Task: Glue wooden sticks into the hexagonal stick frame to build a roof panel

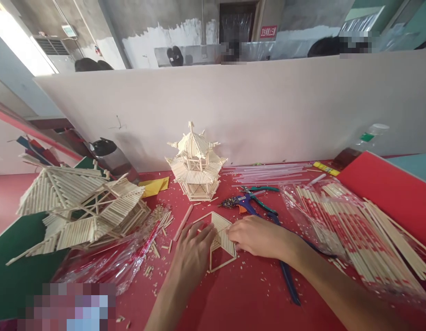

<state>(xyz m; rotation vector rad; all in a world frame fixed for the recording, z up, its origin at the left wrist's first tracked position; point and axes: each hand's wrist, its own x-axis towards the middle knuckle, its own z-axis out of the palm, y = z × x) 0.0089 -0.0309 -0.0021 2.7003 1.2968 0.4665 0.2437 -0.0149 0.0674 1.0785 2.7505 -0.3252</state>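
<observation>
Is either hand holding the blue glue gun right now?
No. The blue glue gun lies on the red table while the left hand and right hand rest on the flat stick panel.

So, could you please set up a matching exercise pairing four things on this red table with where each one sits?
1 small two-tier stick pagoda
2 flat hexagonal stick panel
3 blue-handled pliers
4 large collapsed stick roof model

a under both hands
b far left, on green board
c by the white partition
d just behind the right hand

1-c, 2-a, 3-d, 4-b
</observation>
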